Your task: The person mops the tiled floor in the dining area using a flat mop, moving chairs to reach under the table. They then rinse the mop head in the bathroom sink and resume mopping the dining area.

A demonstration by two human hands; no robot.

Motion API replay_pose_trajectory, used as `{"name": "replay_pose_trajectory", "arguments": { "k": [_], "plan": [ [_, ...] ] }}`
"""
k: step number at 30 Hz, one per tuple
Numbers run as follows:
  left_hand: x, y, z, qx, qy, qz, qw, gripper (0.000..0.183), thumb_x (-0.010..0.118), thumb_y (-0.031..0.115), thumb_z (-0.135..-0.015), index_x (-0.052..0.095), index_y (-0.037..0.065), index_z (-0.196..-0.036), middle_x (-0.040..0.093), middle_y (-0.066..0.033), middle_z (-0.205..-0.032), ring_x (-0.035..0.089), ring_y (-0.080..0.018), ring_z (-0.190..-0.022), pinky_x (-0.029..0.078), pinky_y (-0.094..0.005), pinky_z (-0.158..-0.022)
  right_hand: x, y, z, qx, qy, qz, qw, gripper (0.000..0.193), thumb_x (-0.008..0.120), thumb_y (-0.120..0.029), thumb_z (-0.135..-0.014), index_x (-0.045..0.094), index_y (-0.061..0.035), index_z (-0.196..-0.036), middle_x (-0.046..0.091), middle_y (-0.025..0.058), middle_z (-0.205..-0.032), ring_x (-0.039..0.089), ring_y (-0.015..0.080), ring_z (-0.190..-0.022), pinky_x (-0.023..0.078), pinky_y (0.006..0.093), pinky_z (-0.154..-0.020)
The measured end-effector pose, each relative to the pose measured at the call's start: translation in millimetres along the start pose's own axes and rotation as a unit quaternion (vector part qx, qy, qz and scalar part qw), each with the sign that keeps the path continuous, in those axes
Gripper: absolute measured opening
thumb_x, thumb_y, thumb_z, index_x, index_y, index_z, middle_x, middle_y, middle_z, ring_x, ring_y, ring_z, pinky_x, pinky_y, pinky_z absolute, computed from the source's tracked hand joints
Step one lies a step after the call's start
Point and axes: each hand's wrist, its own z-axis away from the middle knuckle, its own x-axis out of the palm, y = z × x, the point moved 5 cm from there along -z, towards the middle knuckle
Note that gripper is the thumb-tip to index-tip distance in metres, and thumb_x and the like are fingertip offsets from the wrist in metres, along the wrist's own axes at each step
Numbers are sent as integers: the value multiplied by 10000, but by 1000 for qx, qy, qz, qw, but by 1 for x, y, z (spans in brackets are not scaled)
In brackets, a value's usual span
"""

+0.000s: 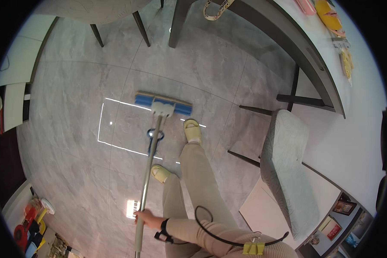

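Note:
My right hand (148, 218) comes in from the lower right and is closed around the silver pole (146, 180) of a sponge mop. The blue mop head (182, 107) lies on the grey tiled floor (77, 103), just ahead of my feet. A white joint (162, 109) links head and pole. Partway up the pole shows a blue looped part (160, 135). The pole runs down past my hand to the lower edge. My left hand is out of sight.
A grey upholstered chair (284, 150) stands at right, near a dark-framed table (314, 56). Another chair (90, 10) is at the far left. Red and yellow items (32, 223) sit at the lower left. My yellow-green slippers (192, 129) are close behind the mop head.

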Motion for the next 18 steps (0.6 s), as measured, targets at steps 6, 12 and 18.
{"name": "replay_pose_trajectory", "arguments": {
  "k": [6, 12, 18],
  "plan": [
    [-14, 177, -52, 211, 27, 38, 976, 358, 685, 321, -758, 650, 10, -933, 647, -240, -810, 618, -416, -765, 483, -471, -669, -137, -259, 31, -192, 138, 7, 972, 231, 582, -186, -864, 551, 8, -742, 546, 117, -622, 575, 256, -511, 496, 411, -457],
    [-28, 410, -45, 235, -8, 214, 948, 300, 673, 302, -734, 622, 19, -819, 638, -214, -754, 618, -407, -754, 481, -484, -651, -175, -508, 120, -437, 327, 227, 806, 169, 570, -65, -794, 470, 67, -760, 532, 144, -573, 533, 248, -423, 431, 392, -382],
    [-29, 399, -19, 202, -55, 244, 947, 278, 662, 272, -719, 628, 21, -831, 641, -205, -754, 624, -401, -750, 485, -464, -654, -152, -479, 114, -428, 321, 274, 800, 195, 547, -21, -796, 402, 99, -844, 530, 166, -595, 558, 262, -438, 445, 405, -364]
  ]
}}
